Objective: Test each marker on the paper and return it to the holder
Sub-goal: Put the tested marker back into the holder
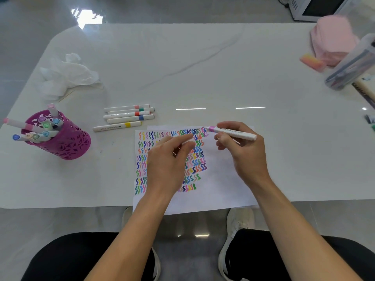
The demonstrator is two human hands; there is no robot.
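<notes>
The right hand (243,155) grips a white marker (233,133) with a pink band, uncapped, its tip touching the far edge of the paper (223,179) beside the rows of coloured squiggles. The left hand (168,163) rests over the squiggles, its fingers curled and pinching a small white cap (187,141), which is blurred. The paper lies at the near edge of the table (203,67). To the left stands the purple holder (67,142) with several markers in it. Between holder and paper, five capped markers (127,116) lie side by side. A crumpled tissue (67,76) lies farther left.
</notes>
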